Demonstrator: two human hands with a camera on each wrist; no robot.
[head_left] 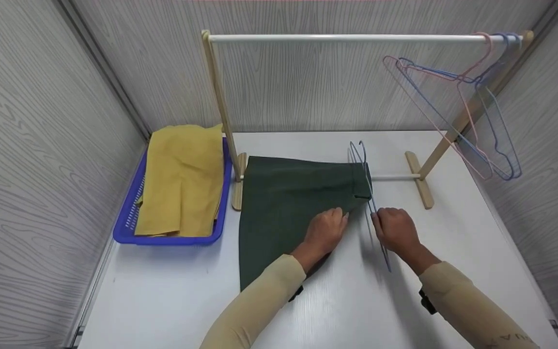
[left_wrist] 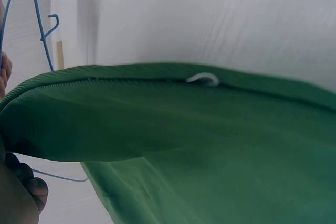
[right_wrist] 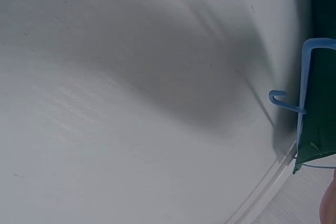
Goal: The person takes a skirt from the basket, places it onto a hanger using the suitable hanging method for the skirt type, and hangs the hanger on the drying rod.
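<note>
A dark green garment (head_left: 288, 194) lies on the table, its right end raised. Its exact kind cannot be told; an edge with a stitched seam (left_wrist: 131, 81) shows in the left wrist view. My left hand (head_left: 326, 229) pinches the garment's near edge, fingers curled. The right hand (head_left: 396, 230) grips a thin blue hanger (right_wrist: 305, 77), which stands on edge around the garment's right end. A small hook-shaped notch sticks out from the hanger's side in both wrist views. In the left wrist view, part of my left hand (left_wrist: 23, 192) shows beneath the cloth.
A blue basket (head_left: 167, 240) with folded yellow cloth (head_left: 182, 179) stands on the left. Behind the garment rises a rack with a white rail (head_left: 337, 38) and wooden legs. Pink hangers (head_left: 470, 114) and blue hangers (head_left: 499, 123) hang at its right end. Grey walls enclose the table.
</note>
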